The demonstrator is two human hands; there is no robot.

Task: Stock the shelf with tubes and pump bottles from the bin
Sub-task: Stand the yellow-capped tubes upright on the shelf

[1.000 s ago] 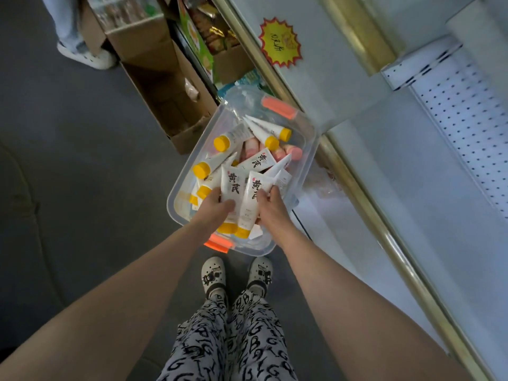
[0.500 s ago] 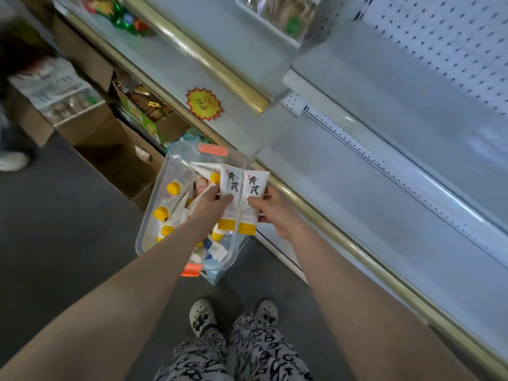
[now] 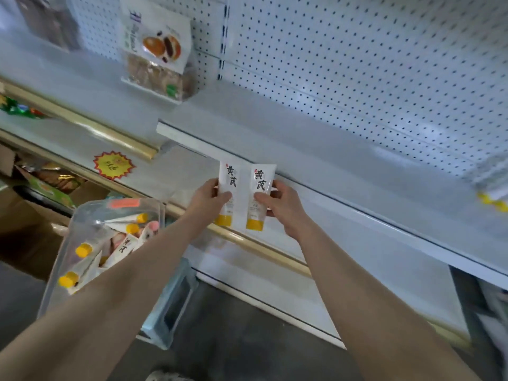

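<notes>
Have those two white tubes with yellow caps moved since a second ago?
Yes. The tubes lay in the clear bin; now the left hand and right hand hold them outside it, up by the white shelf edge.

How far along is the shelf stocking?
Done: little, it seems. Only blurred yellow-capped items sit at the right end of the shelf. In hand: the left hand grips one white tube and the right hand grips a second tube, caps down at the shelf's front edge, not yet placed. Left: the clear bin holds many more tubes.
</notes>
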